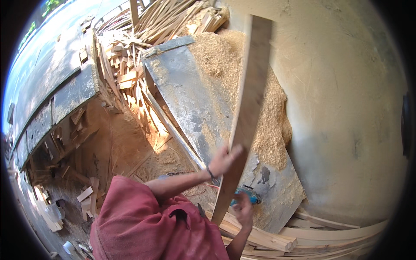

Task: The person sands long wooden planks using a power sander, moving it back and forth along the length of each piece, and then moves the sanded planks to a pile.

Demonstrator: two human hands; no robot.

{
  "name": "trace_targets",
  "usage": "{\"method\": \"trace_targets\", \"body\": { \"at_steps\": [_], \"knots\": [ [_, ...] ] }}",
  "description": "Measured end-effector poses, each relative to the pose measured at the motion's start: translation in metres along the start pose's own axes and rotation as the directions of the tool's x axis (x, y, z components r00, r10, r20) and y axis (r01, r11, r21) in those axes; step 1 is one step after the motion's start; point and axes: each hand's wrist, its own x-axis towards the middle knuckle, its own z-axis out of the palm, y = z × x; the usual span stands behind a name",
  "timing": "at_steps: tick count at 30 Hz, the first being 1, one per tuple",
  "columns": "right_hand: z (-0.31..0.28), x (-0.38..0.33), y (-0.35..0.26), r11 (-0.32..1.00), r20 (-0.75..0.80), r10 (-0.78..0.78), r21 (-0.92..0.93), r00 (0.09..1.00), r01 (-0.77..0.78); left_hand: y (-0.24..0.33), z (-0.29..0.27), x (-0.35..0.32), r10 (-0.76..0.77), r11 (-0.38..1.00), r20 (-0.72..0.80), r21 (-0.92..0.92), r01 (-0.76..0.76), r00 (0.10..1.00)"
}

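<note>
A long wooden plank (249, 99) stands steeply tilted across the middle of the head view, one face dark brown and its narrow edge paler. My left hand (225, 160) is closed around the plank's left edge, with the thumb over its broad face. A dark band circles that wrist. Close to the plank's lower right side is my right hand (243, 211), smeared by motion; whether it touches the plank cannot be told. Just behind that hand, a teal power tool (248, 193) rests on the grey worktable (186, 82), partly hidden by the hand and plank.
Wood shavings (273, 117) are heaped along the worktable's far and right parts. Beyond the table lie stacked offcuts (125, 78) and long strips (169, 19). More boards (260, 238) lie at lower right, beside a plain wall (346, 108). Another worn table (73, 93) stands left.
</note>
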Motion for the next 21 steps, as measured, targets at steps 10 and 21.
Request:
{"method": "trace_targets", "body": {
  "at_steps": [10, 21],
  "knots": [
    [0.021, 0.019, 0.007, 0.952, -0.041, 0.164, -0.255, 0.986, -0.169, -0.036, -0.17, 0.226, -0.154, 0.971, -0.434, -0.232, 0.055, 0.888],
    [0.078, 0.204, 0.051, 0.898, 0.105, -0.075, -0.425, 0.992, 0.113, -0.223, -0.09, 0.027, -0.321, 0.935, -0.349, 0.032, 0.354, 0.88]
  ]
}}
